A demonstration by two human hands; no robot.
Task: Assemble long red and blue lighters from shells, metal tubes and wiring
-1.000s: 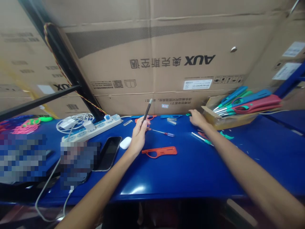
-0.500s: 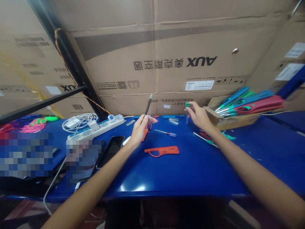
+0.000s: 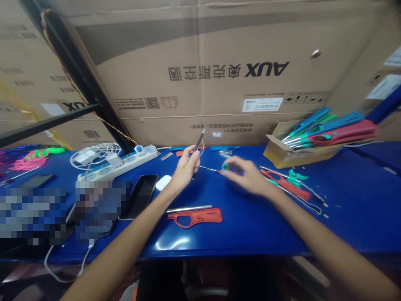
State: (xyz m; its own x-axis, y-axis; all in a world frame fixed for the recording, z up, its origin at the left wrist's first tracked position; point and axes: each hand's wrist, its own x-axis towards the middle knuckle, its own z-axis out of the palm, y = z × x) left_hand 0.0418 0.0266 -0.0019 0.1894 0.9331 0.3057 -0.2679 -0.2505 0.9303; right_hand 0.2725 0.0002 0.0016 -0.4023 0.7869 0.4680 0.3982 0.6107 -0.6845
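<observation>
My left hand (image 3: 187,168) is closed around a thin dark stick (image 3: 197,143) with a pale tip, which tilts upward. To its right, my right hand (image 3: 246,175) pinches a small green plastic piece (image 3: 224,166) between thumb and fingertips. A screwdriver (image 3: 210,168) lies behind, its handle partly hidden by the right hand. Nearer the front edge lies an orange lighter half-shell (image 3: 200,217) with a trigger ring. A metal tube (image 3: 190,209) rests along the upper side of that shell.
On the right, a cardboard box (image 3: 300,155) holds several blue, green and red lighters. Before it lie another orange shell (image 3: 286,184), green scraps (image 3: 294,177) and wires. A power strip (image 3: 119,163), a phone (image 3: 142,196) and a white case (image 3: 163,182) are on the left.
My right hand has come left and down, closer to my left hand, with the green piece. A metal tube now shows beside the front orange shell. The view has shifted slightly.
</observation>
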